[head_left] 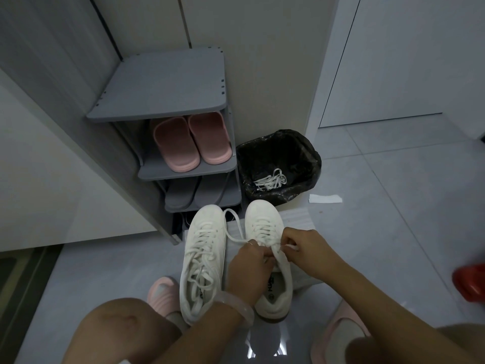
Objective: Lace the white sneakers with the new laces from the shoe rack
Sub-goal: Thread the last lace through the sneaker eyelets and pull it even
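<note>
— Pale glossy floor tiles (393,179) ran up to a grey shoe rack (162,85), with a black-lined bin (309,158) beside it holding a tangle of white laces (271,179). Where were the sneakers?

— Side by side on the tiles before the rack. The left sneaker (202,258) looked fully laced, its flat woven ends lying loose over the tongue. Both hands were on the right sneaker (273,282), near its top eyelets.

— Gripping what?

— The left hand (249,269) had its fingers curled round the new lace (236,232), one loop trailing out between the shoes. The right hand (304,248) pinched the other end by its tip.

— So, nearly finished?

— I judged it the last eyelets. Next called for threading that tip through, then evening out both ends
</note>
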The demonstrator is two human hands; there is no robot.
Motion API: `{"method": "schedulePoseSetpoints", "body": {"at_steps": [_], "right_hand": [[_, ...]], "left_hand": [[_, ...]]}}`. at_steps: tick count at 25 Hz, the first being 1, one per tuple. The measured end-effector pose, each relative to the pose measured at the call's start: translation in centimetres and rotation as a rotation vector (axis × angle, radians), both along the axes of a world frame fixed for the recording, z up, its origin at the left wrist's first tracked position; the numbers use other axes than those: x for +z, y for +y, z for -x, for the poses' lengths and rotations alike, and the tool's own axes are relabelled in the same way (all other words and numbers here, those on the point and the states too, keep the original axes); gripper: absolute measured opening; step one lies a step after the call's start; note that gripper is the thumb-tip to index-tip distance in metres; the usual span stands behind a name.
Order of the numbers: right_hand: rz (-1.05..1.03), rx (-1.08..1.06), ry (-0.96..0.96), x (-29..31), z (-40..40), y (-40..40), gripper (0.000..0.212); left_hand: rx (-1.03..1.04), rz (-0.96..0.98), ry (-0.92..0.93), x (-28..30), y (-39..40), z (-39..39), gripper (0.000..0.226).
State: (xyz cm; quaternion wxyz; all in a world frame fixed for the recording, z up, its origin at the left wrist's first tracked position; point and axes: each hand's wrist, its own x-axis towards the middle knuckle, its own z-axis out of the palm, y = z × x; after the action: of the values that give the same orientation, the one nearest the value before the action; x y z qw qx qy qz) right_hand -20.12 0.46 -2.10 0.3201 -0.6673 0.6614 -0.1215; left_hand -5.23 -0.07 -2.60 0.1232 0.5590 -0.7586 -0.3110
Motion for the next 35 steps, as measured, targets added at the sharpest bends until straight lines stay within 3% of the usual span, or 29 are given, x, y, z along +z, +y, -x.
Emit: {"method": "schedulePoseSetpoints", "body": {"at_steps": [5,9,14,17,20,23,26,29,31,33,35], "right_hand": [[-0.062,-0.032,-0.069,-0.1,-0.3,0.2,0.033],[0.023,0.108,0.12,-0.1,-0.3,0.4,0.016],[0.095,0.223,0.283,0.8,0.5,-0.4,0.034],[0.176,0.255,0.287,0.6,0.3,-0.2,0.067],[-0.066,0.327,0.319,-0.1,-0.1,-0.1,0.066],[-0.143,0.291,0.319,-0.3,0.0,-0.7,0.069],[-0.179,0.286,0.286,-0.3,-0.2,-0.8,0.071],[-0.178,0.257,0.233,-0.2,-0.6,-0.7,0.072],[-0.195,0.245,0.204,0.0,-0.7,-0.9,0.074],[-0.229,0.158,0.073,0.0,-0.5,-1.0,0.075],[-0.246,0.105,0.005,-0.1,-0.1,-1.0,0.075]], "left_hand": [[-0.011,0.016,-0.033,-1.1,0.0,0.2,0.026],[0.05,0.085,-0.022,-1.6,0.3,0.5,0.027],[0.063,0.072,0.038,-2.1,-0.1,0.6,0.021],[0.006,0.033,0.055,-2.0,-0.6,0.3,0.02],[-0.046,0.031,0.048,-1.2,-1.3,-0.2,0.024],[-0.011,0.015,0.118,1.8,-2.2,-0.6,0.017],[0.248,-0.028,0.327,7.6,-4.5,-3.9,0.022],[0.524,-0.139,0.928,11.7,-6.8,-8.1,0.036],[0.526,-0.416,1.314,11.5,-6.3,-7.4,0.038],[0.489,-0.696,1.355,10.0,-5.2,-5.0,0.033],[0.462,-0.776,1.121,8.7,-4.4,-3.3,0.033]]}}
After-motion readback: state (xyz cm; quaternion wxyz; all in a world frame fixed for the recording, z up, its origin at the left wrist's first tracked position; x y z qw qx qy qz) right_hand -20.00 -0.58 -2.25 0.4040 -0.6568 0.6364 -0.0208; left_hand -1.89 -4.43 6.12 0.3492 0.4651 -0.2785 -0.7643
